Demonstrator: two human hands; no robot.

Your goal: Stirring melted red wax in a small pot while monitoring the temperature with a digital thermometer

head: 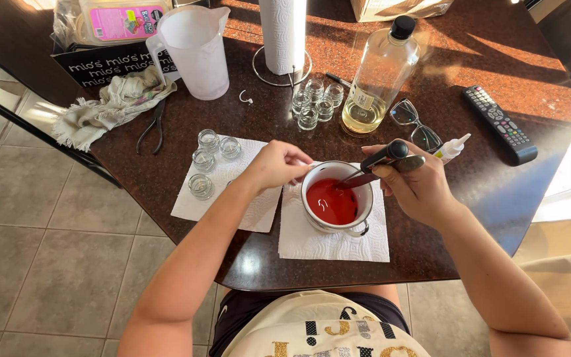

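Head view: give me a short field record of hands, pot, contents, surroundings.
left hand: holds the rim of the white pot
right hand: grips a black-handled utensil, tip in the pot
contents: red liquid
under pot: paper towel
left of pot: four small glass jars on another towel
behind: clear bottle, glasses, remote

Four small glasses (209,160) at nine o'clock, five (314,102) at twelve; two paper towels (333,238), one mug (336,197), one bottle (378,76).
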